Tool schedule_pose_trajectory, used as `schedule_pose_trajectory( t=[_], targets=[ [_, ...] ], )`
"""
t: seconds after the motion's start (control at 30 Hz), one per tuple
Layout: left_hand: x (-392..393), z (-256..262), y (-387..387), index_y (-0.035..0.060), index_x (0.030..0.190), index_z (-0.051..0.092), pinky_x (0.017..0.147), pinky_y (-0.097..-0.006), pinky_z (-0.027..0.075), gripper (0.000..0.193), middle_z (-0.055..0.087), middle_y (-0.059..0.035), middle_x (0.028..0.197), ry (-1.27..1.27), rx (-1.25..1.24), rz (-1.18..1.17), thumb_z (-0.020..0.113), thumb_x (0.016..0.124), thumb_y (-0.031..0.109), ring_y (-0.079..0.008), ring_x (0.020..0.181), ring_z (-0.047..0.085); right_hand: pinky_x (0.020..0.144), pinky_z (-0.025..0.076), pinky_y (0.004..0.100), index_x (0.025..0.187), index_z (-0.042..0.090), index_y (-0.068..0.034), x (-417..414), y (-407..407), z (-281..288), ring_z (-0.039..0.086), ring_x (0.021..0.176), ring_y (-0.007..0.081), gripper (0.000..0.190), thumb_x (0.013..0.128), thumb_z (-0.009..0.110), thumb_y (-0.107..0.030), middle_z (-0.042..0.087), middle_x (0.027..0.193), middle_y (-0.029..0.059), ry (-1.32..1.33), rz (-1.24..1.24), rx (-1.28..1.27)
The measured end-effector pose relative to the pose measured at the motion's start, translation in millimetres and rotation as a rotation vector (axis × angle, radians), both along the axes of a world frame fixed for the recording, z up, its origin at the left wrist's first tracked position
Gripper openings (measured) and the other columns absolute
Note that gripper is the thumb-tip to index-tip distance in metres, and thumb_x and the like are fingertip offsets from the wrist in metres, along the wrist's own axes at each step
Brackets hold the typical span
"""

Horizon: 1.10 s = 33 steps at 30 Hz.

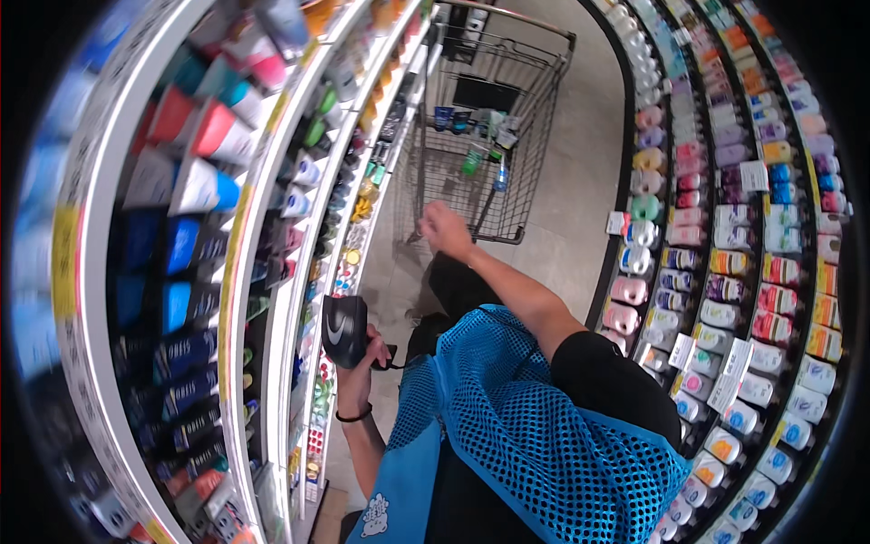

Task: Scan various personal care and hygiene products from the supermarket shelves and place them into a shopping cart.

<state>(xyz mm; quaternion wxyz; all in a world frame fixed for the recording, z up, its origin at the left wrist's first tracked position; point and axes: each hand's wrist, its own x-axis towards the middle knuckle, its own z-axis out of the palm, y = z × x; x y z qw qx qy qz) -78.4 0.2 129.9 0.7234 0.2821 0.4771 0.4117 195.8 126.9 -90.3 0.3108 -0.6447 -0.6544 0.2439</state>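
My left hand (377,353) is low beside the left shelves, gripping a black item (344,331) with a white Nike swoosh. What kind of item it is, I cannot tell. A small dark piece with a cord shows by the thumb, and a black band (355,413) circles the wrist. My right hand (447,231) is raised ahead of my body with curled fingers; its palm is hidden. Just beyond it stands a wire shopping cart (520,234). Inside lie a green container (474,158), a blue bottle (501,175), dark blue items (443,118) and several other products.
Shelves of tubes and boxes (187,367) rise close on my left, with price strips along their edges. Curving rows of deodorant-like bottles (737,415) line the right side. Grey floor (567,224) runs between. I wear a blue mesh vest (523,394).
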Motion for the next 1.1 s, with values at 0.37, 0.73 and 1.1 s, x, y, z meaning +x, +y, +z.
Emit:
schedule_pose_trajectory(
  t=[0.37,0.73,1.1],
  targets=[
    [149.6,10.0,129.5,0.0003,0.113,0.06,0.077,-0.03,0.05,0.038,0.067,-0.0055,0.096,0.362,0.007,-0.437,0.078,0.082,0.013,-0.0133,0.086,0.062,0.058,0.054,0.0318,0.102,0.063,-0.003,209.4,23.8,-186.4,0.069,0.073,0.0186,0.028,0.092,0.061,-0.029,0.067,0.084,0.009,0.296,-0.417,-0.969],
    [171.3,33.1,177.5,0.0003,0.119,0.058,0.08,-0.0279,0.052,0.047,0.066,-0.007,0.104,0.358,-0.326,-0.226,0.08,0.08,0.014,-0.0102,0.091,0.062,0.061,0.056,0.0353,0.121,0.057,-0.01,254.4,90.4,-250.8,0.068,0.077,0.0254,0.036,0.09,0.06,-0.027,0.064,0.101,0.0116,0.544,-0.671,-1.003],
    [174.0,-13.2,174.2,0.0002,0.104,0.066,0.073,-0.0299,0.053,0.029,0.07,-0.0062,0.094,0.653,-0.406,-0.427,0.079,0.081,0.011,-0.0151,0.083,0.065,0.056,0.058,0.0331,0.114,0.061,-0.002,270.6,89.1,-311.5,0.072,0.071,0.0221,0.035,0.09,0.057,-0.028,0.071,0.096,0.0121,0.192,-0.617,-0.945]
  ],
)
